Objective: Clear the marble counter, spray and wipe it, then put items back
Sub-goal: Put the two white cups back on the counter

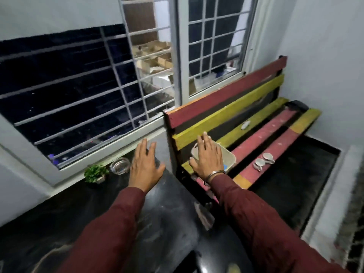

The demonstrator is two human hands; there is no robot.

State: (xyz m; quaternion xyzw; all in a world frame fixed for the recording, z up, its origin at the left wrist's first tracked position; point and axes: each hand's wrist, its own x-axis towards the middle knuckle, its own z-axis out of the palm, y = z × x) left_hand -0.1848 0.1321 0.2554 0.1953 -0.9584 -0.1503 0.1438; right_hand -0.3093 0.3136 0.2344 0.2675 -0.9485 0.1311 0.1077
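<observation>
A: Item one, marble counter [167, 219]?
B: Dark slab, 6 o'clock. I log a small plant [96, 173] and a glass bowl [119, 165] at its 10 o'clock edge.
A: Hands?
B: Left hand [144, 168] flat, fingers spread, over the counter. Right hand [207, 159] flat, fingers straight, over a basket [228, 156] on the bench [262, 123] at 2 o'clock; two cups [264, 161] beside it.
</observation>
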